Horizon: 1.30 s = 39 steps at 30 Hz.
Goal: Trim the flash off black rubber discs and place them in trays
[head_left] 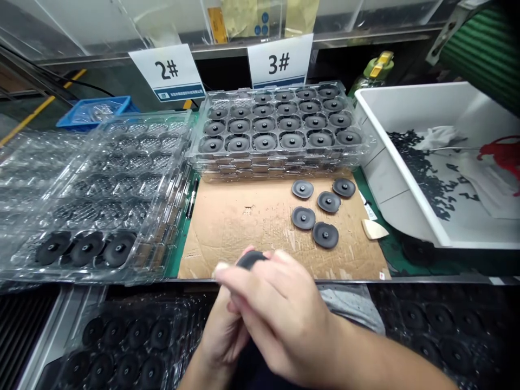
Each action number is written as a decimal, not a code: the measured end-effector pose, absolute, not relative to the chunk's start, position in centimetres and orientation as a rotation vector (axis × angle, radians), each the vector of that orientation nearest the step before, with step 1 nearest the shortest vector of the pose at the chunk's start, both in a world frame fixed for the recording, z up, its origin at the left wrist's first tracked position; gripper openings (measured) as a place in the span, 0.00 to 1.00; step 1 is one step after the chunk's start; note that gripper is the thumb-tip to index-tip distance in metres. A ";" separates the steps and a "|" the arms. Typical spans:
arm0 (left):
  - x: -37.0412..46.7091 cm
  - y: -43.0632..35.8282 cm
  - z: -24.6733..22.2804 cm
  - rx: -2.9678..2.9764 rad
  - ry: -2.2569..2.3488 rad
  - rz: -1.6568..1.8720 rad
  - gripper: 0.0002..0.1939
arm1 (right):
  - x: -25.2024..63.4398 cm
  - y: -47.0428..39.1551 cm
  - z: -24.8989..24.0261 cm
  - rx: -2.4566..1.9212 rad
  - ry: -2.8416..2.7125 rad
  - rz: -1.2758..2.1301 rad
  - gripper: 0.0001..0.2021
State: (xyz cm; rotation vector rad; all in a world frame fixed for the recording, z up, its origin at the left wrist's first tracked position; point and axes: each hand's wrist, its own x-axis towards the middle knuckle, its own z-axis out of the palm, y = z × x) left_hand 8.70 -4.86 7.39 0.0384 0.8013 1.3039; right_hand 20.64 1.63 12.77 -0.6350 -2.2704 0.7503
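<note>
Close to the table's front edge, my two hands are together around a black oval disc [251, 259], of which only the top edge shows. My left hand [224, 330] is closed on the disc from behind and below, largely covered by the other hand. My right hand [284, 309] lies over the front of it with its fingers curled against it; whether a smaller piece is in these fingers is hidden. Beyond my hands, several loose black oval discs [325, 235], each with a small central stud, lie on the cardboard sheet [235, 233].
Stacked clear trays [280, 158] filled with discs stand at the back. Another clear tray stack [156, 216] is at left, with discs in its front row. At right are a white bin [442, 238] of small black pieces and a cream triangular pad [374, 229]. A pen [192, 199] lies left of the cardboard.
</note>
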 end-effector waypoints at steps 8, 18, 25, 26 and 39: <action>8.8 -4.4 7.8 0.122 0.713 1.300 0.26 | 25.0 1.6 13.6 -0.864 -2.396 0.707 0.14; 8.6 -5.2 8.0 0.075 0.537 1.188 0.25 | 25.0 5.6 6.8 -1.029 -2.060 0.991 0.15; 9.0 -4.7 7.6 0.063 0.477 1.160 0.25 | 27.6 2.2 0.5 -1.121 -2.171 1.091 0.13; 9.0 -4.6 7.6 0.066 0.482 1.143 0.26 | 27.7 2.4 1.3 -1.146 -2.144 1.085 0.13; 10.0 -4.4 7.4 0.159 0.836 1.334 0.25 | 25.1 2.6 12.6 -0.884 -2.377 0.831 0.16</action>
